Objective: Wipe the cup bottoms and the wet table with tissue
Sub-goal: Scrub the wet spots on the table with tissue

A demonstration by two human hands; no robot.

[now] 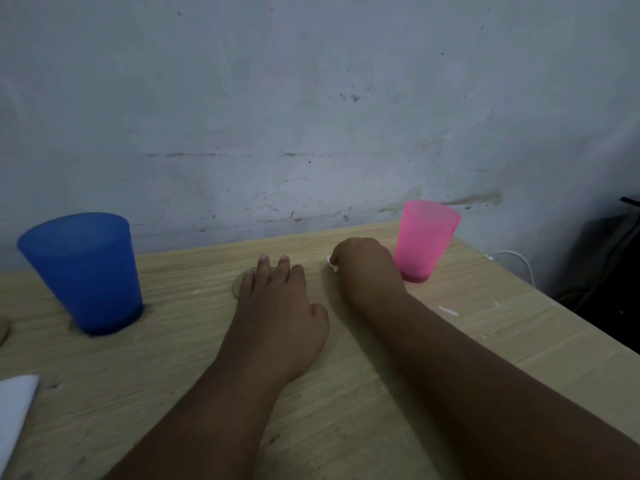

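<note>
A blue plastic cup (85, 271) stands upright at the left of the wooden table (346, 393). A pink cup (424, 239) stands upright near the far right edge. My left hand (277, 306) lies flat on the table in the middle, fingers straight, partly over a darker wet ring (237, 287). My right hand (363, 268) is curled around a small wad of white tissue (332, 264), pressing it on the table just left of the pink cup. Only a bit of the tissue shows past the fingers.
A white tissue sheet (15, 407) lies at the left front edge. Small white tissue scraps (448, 310) lie on the table at the right. A white cable (516, 259) and dark objects sit beyond the table's right edge. A wall rises right behind the table.
</note>
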